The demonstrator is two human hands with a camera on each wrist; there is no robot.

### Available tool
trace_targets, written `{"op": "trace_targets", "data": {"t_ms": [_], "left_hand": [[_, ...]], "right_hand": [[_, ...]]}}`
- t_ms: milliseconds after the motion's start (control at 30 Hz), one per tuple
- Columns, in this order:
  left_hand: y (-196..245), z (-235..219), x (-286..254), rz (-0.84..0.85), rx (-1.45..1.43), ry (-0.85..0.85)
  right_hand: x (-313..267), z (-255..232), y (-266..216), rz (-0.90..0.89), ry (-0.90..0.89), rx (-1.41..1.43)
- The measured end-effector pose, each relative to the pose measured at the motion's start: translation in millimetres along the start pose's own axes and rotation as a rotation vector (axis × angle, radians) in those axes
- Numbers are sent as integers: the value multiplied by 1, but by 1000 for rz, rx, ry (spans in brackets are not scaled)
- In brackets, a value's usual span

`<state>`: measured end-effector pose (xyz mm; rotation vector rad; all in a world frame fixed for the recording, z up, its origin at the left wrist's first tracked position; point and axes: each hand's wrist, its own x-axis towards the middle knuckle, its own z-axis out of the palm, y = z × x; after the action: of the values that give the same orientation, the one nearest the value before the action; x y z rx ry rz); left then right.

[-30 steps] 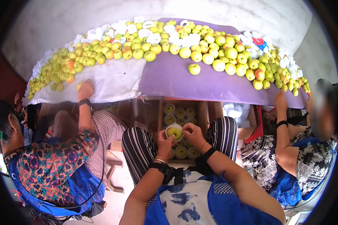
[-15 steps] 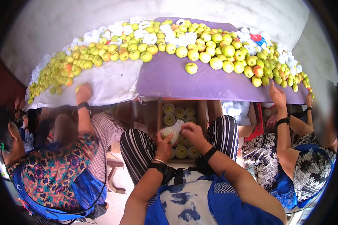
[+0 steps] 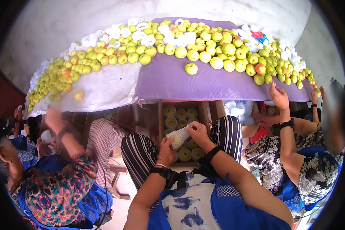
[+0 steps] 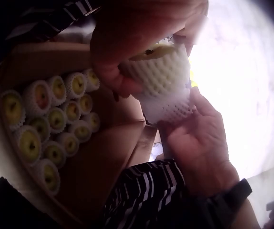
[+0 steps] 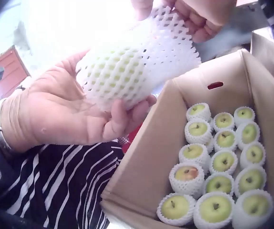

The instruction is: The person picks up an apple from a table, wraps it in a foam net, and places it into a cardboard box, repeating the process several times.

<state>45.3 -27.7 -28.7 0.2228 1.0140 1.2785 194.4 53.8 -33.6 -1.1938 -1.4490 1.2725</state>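
Between my hands is a green apple (image 5: 115,74) inside a white foam net sleeve (image 5: 172,45). My left hand (image 3: 165,152) grips the sleeved apple from below, its fingers curled round the side in the right wrist view. My right hand (image 3: 198,133) pinches the loose end of the sleeve, which stretches out past the fruit toward the upper right in the head view. In the left wrist view the apple's stem end shows at the sleeve's other opening. Below both hands stands a cardboard box (image 5: 141,164) with rows of sleeved apples (image 5: 215,207), stems up.
A table with a purple mat (image 3: 165,82) and a white cloth (image 3: 111,82) bears a long heap of apples (image 3: 228,50) and loose foam sleeves (image 3: 186,39). One apple (image 3: 191,68) lies apart in front. People sit close on both sides, arms toward the table.
The apple has turned from its bare end facing up to its sleeved side. My right hand now pinches the sleeve's loose end. The left neighbour's hand has drawn back from the table.
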Motion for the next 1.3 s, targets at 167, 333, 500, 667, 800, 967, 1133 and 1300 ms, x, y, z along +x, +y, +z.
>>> {"op": "trace_targets", "data": {"t_ms": [167,333,500,667,800,967,1133,1300], "left_hand": [[-6,-6,4,-10,-41,-34],[-1,4,-4,32,-42,35],[1,3,-5,26,-164,-152],[-2,4,-5,53,-53,-103],[3,10,-9,0,68,-68],[1,15,-9,8,90,-23],[-6,5,1,-14,46,87],[-12,-6,8,28,-421,-157]], "right_hand": [[1,-3,-8,50,-80,42],[-2,-2,-22,173,-239,74],[-2,-1,-21,133,-261,217],[-2,1,-18,134,-243,220],[-5,4,-18,-326,-68,-321],[-14,11,-38,-514,-43,-450],[-24,18,-49,-678,-171,-525],[-28,20,-55,-864,-196,-658]]}}
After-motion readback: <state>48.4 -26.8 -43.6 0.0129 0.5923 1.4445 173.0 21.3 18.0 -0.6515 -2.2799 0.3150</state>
